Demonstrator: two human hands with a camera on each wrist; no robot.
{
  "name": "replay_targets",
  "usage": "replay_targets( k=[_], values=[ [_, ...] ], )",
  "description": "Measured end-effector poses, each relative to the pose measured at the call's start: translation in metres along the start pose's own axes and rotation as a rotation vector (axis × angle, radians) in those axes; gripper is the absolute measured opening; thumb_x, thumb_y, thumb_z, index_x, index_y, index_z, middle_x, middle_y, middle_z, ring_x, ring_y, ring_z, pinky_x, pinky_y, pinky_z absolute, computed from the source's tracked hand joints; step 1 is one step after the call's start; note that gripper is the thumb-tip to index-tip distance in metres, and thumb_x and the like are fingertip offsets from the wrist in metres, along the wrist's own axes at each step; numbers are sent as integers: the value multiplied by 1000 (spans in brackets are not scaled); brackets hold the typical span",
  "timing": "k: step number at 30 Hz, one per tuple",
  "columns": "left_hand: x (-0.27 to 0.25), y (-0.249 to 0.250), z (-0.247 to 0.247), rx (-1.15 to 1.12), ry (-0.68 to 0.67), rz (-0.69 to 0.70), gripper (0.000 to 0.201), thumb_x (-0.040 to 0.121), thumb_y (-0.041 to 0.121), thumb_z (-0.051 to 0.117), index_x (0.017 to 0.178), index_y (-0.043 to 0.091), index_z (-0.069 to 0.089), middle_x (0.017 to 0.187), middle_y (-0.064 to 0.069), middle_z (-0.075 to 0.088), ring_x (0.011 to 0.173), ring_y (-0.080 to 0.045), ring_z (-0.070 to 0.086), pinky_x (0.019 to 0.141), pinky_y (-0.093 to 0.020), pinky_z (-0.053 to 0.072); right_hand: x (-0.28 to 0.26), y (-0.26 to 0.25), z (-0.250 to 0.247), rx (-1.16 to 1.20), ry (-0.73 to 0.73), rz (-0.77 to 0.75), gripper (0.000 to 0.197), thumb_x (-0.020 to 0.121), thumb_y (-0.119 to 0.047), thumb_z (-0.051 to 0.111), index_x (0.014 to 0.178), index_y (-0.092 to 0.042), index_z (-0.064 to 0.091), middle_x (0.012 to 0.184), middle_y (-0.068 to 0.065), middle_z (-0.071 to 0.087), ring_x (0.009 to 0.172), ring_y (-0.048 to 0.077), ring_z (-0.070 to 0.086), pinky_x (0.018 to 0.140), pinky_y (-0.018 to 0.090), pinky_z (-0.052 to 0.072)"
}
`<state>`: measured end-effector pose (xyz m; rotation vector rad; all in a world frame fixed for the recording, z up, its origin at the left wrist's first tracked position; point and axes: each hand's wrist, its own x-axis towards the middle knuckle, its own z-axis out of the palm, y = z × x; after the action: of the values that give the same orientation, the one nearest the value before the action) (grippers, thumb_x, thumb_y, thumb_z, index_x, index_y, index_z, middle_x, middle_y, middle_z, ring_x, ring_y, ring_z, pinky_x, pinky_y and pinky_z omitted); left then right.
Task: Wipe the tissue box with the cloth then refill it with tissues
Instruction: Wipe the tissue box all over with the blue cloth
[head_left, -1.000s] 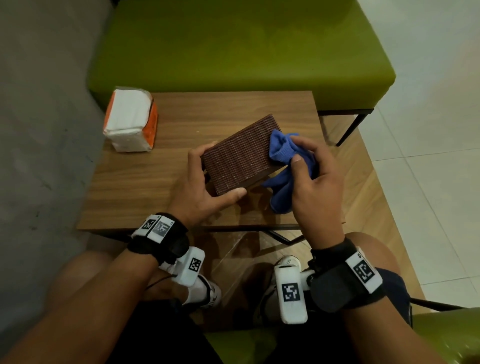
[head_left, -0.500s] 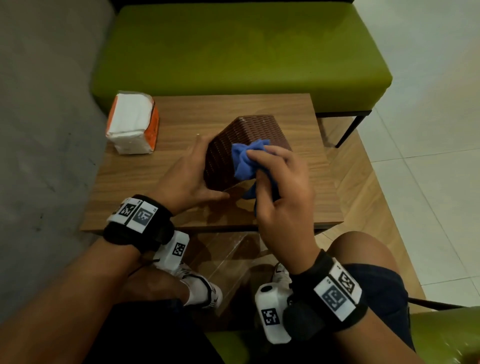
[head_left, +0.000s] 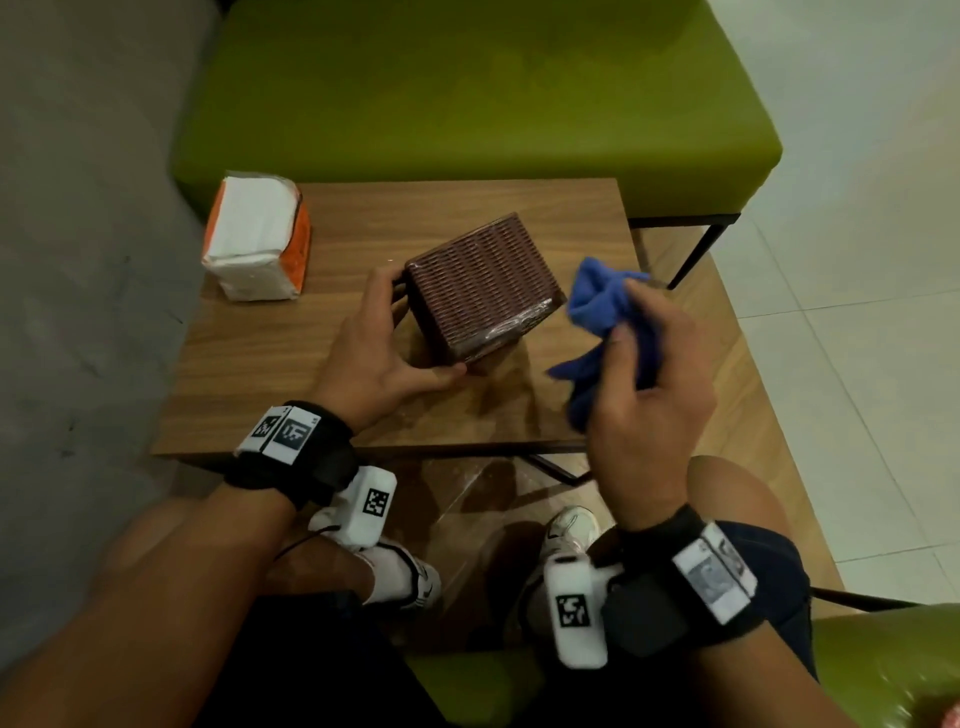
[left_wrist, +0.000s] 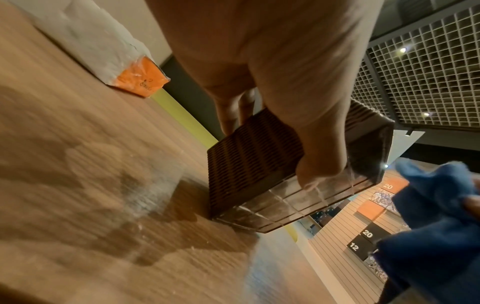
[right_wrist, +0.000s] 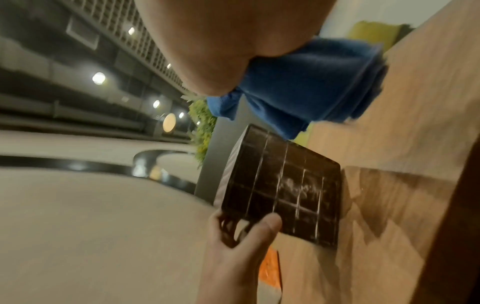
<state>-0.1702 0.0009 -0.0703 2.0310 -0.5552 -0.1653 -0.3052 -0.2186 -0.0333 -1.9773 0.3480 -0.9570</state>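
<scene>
While my left hand (head_left: 376, 358) grips the brown ribbed tissue box (head_left: 480, 283), tilted on one edge on the wooden bench (head_left: 270, 358), my right hand (head_left: 652, 384) holds a bunched blue cloth (head_left: 602, 306) just to the right of it, off the box's surface. On the left hand, the thumb runs along the box's near lower edge and the fingers wrap its far left end; the left wrist view shows the thumb (left_wrist: 319, 164) pressed onto the box (left_wrist: 254, 164) close to the smooth, gridded face. That face is turned toward the right hand, and the right wrist view shows pale smears across it (right_wrist: 283, 185). Only the box's lower edge, nearest the left hand, touches the bench; the rest is raised. The right hand is closed around the cloth, thumb over the folds, with a tail of cloth hanging below the palm. The two hands are apart, with the box between them. Beyond the left hand, toward the far left corner of the bench, sits a white and orange pack of tissues (head_left: 257, 239), well apart from the box. A green padded seat (head_left: 467, 88) stands past the far edge of the bench.
</scene>
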Motion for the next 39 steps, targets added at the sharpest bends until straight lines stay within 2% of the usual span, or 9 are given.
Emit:
replay_targets(
  k=[5,9,11,15,20,25,30,35,39],
  values=[
    [2,3,3,13,-25,40,105,67,23,101,150,24,37,148,13,53,145,-4,49,123,-34,42,15,21,10,-31,-62,47,37,102,-7,63,140,-8,62,129,6,64,119,18,62,103,35,51],
    [-1,4,5,10,-20,53,105,66,20,101,148,29,37,143,22,51,142,3,49,121,-28,42,0,12,25,-93,-78,33,32,99,0,64,131,-3,67,115,9,63,105,12,57,94,10,39],
    [-2,5,5,12,-19,50,105,66,23,101,148,33,36,144,19,53,141,2,50,120,-30,44,-10,5,25,-104,-76,-31,33,99,3,64,131,0,68,113,13,60,102,18,57,94,15,41],
    [-1,5,9,6,-52,92,106,67,27,101,151,22,38,151,1,55,143,-11,53,120,-45,46,-25,2,21,-164,-317,-273,34,100,2,64,133,1,69,118,18,60,107,27,59,92,33,51],
    [-2,8,9,15,-69,129,101,70,35,99,150,16,39,150,-2,55,143,-13,54,119,-47,47,-10,13,16,-110,-58,-47,29,99,3,63,126,-1,70,110,13,59,100,22,59,88,27,50],
    [-1,10,8,-41,-69,114,97,70,25,99,147,19,39,145,10,57,140,-4,56,118,-33,47,-44,-7,26,-171,-406,-307,32,102,-5,59,132,-1,70,120,21,59,106,29,59,88,36,52],
    [1,10,10,-30,-76,84,103,67,31,100,147,26,37,146,13,55,141,0,52,118,-29,46,-13,3,21,-126,-80,-18,30,99,3,62,127,0,70,115,19,55,103,20,56,89,17,46],
    [4,10,17,-75,-75,149,94,73,22,97,148,17,40,145,-3,59,138,-14,59,116,-44,50,-48,-13,24,-137,-409,-219,33,102,-5,59,133,-2,70,122,19,55,109,25,57,94,27,49],
    [4,8,16,-3,-59,148,105,65,14,102,148,18,39,146,-4,57,138,-11,57,116,-42,49,2,6,20,-200,-160,-92,31,100,-4,60,129,-6,72,114,14,54,103,22,56,86,32,51]
  ],
)
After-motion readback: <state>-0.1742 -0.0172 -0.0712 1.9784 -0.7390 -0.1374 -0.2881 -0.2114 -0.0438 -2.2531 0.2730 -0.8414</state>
